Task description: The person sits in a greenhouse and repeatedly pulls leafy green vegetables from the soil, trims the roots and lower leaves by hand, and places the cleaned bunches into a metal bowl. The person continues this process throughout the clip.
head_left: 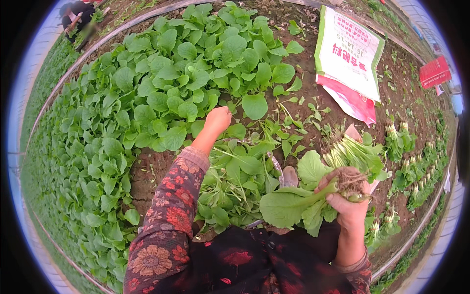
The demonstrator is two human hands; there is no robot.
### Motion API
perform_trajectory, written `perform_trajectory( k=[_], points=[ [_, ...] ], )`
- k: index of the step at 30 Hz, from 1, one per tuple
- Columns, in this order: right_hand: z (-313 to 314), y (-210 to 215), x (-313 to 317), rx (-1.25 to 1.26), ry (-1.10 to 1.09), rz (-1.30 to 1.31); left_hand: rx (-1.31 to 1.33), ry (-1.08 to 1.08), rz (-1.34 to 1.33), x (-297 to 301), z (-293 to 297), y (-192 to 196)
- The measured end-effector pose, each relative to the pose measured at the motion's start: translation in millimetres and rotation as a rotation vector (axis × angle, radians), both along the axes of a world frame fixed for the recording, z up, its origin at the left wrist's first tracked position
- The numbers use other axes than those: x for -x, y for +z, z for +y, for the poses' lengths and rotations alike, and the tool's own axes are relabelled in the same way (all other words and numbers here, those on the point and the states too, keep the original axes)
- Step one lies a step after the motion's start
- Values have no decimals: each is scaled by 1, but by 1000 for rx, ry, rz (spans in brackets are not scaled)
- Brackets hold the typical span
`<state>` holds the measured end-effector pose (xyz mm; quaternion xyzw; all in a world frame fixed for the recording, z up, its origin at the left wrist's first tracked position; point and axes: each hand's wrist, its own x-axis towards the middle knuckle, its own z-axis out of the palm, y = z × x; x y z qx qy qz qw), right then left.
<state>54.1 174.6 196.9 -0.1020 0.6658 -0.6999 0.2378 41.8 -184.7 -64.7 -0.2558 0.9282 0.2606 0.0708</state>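
My left hand (218, 120) is closed at the edge of a dense bed of leafy greens (186, 73), low beside the stems. Whatever its fingers pinch is hidden. In front of my body, my right hand (351, 208) grips a bunch of pulled greens (296, 202). Their brown, soil-covered roots (351, 179) stick up past my fingers, and broad leaves hang toward the left. Between my arms lies a loose heap of leafy plants (230, 193). Just beyond my right hand rests a bundle of greens (350, 154) with pale stems.
A white, green and pink sack (350, 59) lies on the soil at the far right, with a red box (434, 72) farther out. Several bundled greens (416, 176) line the right side. My shoe (290, 175) shows beside the heap. Another person (81, 17) crouches at upper left.
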Motion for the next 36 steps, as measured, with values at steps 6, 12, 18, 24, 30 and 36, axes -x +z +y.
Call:
perform_trajectory(
  k=[6, 12, 18, 24, 30, 36],
  points=[
    [-12, -9, 11, -64, -14, 14, -40, 61, -643, 23, -1, -81],
    [-23, -7, 24, -218, 48, 19, -118, 18, -670, 9, -20, -143],
    [-13, -10, 22, -225, 130, 14, -98, -108, -566, 8, -19, -97],
    [-9, -3, 7, -76, 57, -115, -489, 9, 88, 18, 5, 24],
    [-10, 0, 1, -14, 160, -72, -1099, 132, 402, -25, 41, 115],
    [-14, -2, -10, 22, 220, -33, -750, 127, 574, -66, 89, 175]
  ],
)
